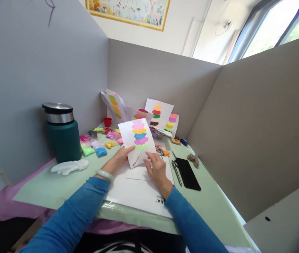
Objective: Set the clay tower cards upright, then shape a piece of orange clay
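Note:
A white paper (126, 131) painted with a stack of coloured brush strokes and a small dark sketch tilts up in front of me. My left hand (121, 157) is shut on its lower left edge, thumb across the front. Beside the lower right edge, my right hand (158, 170) has its fingers apart and slightly curled; whether a fingertip touches the paper I cannot tell. Below both hands lies a larger white sheet (138, 189) with a thin line and some dark marks at its lower right.
Several colourful packets, one of them blue (101, 152), lie left of the paper near a green bottle (63, 140) and white gloves (69, 167). To the right are a black phone (188, 174), a pen (176, 173) and a brown bone-shaped object (193, 160). Painted sheets (159, 111) lean against the partition.

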